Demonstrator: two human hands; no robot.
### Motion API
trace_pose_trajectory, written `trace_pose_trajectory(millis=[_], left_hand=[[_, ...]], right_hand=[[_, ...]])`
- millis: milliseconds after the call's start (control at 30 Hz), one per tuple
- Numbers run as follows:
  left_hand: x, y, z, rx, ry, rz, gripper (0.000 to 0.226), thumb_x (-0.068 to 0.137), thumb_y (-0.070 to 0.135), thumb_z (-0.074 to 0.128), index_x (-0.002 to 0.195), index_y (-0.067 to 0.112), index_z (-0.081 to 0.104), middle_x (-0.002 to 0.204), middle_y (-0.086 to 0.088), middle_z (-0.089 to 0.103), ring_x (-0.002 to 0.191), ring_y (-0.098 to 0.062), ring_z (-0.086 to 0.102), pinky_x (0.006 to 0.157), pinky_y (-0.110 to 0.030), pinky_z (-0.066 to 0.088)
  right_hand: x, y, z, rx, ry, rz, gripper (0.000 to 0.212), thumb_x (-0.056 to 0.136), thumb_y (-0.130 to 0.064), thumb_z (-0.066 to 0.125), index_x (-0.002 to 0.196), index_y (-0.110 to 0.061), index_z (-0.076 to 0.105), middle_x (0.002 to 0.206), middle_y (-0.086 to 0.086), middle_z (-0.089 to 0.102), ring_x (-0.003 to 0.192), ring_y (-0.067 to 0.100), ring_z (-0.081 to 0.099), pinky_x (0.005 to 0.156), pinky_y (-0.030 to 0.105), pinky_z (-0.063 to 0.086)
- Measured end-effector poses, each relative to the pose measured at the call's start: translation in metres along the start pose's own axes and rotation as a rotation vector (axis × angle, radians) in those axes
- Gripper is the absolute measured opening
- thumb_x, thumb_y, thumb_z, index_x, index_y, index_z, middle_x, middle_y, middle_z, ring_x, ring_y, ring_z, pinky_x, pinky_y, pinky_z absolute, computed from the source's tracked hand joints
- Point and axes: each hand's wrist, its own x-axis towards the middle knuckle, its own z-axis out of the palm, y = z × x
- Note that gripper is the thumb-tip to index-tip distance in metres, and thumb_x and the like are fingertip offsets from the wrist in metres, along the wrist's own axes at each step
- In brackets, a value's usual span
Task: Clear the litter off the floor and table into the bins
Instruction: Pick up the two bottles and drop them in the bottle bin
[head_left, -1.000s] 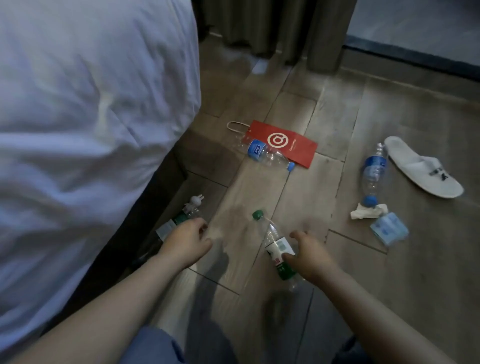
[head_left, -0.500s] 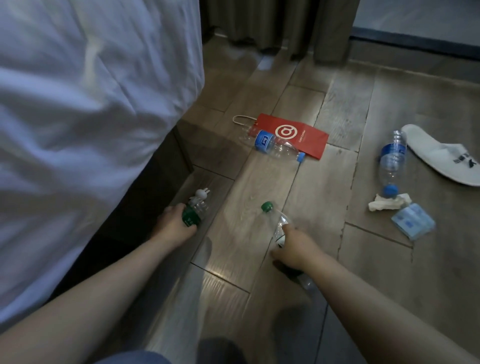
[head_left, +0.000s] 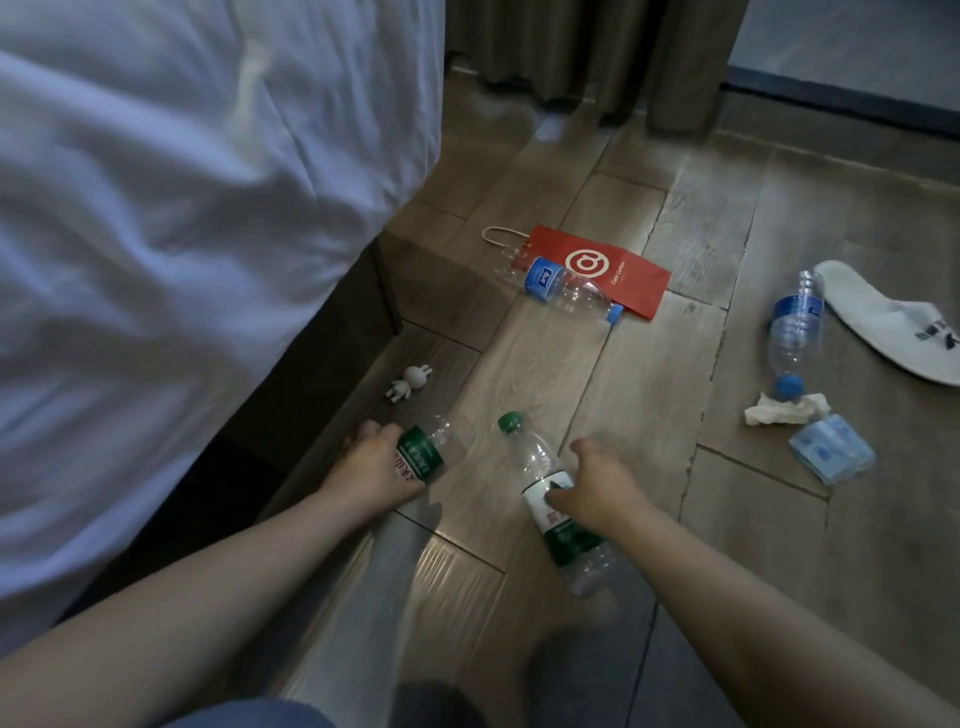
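A dim room is shown, floored with grey-brown wood-look planks (head_left: 649, 395). The left is filled by a bed (head_left: 171, 208) with white bedding; drab curtains (head_left: 587, 52) are hung behind.

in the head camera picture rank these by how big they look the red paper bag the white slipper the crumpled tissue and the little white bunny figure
1. Red paper bag and white slipper: similar, and the slipper is cut off at the frame edge.
2. Crumpled tissue.
3. White bunny figure.

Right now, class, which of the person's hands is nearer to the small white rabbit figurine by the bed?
Left. The left hand grips a green-label bottle just below the figurine; the right hand is further right, on another bottle.
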Motion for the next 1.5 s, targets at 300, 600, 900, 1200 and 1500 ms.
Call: trace_pose_trajectory(millis=[300, 600, 900, 1200, 1500], left_hand=[[-0.005, -0.016, 0.032, 0.040, -0.083, -0.042, 0.065, 0.074, 0.037, 0.076, 0.126, 0.016, 0.044, 0.125, -0.010, 0.048, 0.115, -0.027, 0.051, 0.091, -0.033, 0.044], [-0.017, -0.014, 0.046, -0.002, -0.131, -0.037, 0.072, 0.073, 0.041, 0.077, 0.131, 0.019, 0.041, 0.128, -0.006, 0.051, 0.112, -0.023, 0.054, 0.085, -0.029, 0.044], [0.002, 0.038, 0.004, -0.431, -0.042, -0.124, 0.052, 0.068, 0.044, 0.080, 0.107, 0.023, 0.054, 0.100, 0.003, 0.062, 0.085, -0.013, 0.059, 0.066, -0.024, 0.046], [-0.009, 0.145, -0.093, -0.720, 0.059, -0.073, 0.049, 0.069, 0.040, 0.080, 0.104, 0.016, 0.056, 0.095, -0.001, 0.063, 0.083, -0.018, 0.065, 0.073, -0.042, 0.060], [-0.137, 0.286, -0.307, -0.911, -0.002, 0.037, 0.030, 0.076, 0.031, 0.077, 0.092, 0.018, 0.055, 0.090, -0.009, 0.068, 0.070, -0.022, 0.066, 0.058, -0.033, 0.055]], right_hand=[[-0.003, 0.007, 0.061, 0.171, 0.018, 0.129, 0.060, 0.075, -0.036, 0.075, 0.120, -0.011, 0.044, 0.120, 0.012, 0.055, 0.106, 0.029, 0.058, 0.084, 0.035, 0.050], [-0.005, 0.000, 0.078, 0.296, 0.061, 0.155, 0.054, 0.071, -0.030, 0.075, 0.113, -0.014, 0.046, 0.104, 0.009, 0.061, 0.089, 0.027, 0.065, 0.077, 0.044, 0.057], [0.000, -0.004, 0.029, 0.687, 0.227, 0.150, 0.043, 0.067, -0.048, 0.076, 0.100, -0.027, 0.058, 0.081, -0.006, 0.067, 0.067, 0.009, 0.067, 0.057, 0.032, 0.058], [-0.026, 0.003, -0.113, 0.864, 0.347, 0.183, 0.040, 0.072, -0.047, 0.076, 0.097, -0.019, 0.062, 0.083, 0.005, 0.070, 0.070, 0.021, 0.070, 0.061, 0.038, 0.059], [-0.197, -0.078, -0.344, 1.050, 0.415, 0.053, 0.040, 0.076, -0.037, 0.078, 0.104, -0.013, 0.062, 0.087, 0.007, 0.071, 0.073, 0.018, 0.072, 0.060, 0.032, 0.058]])
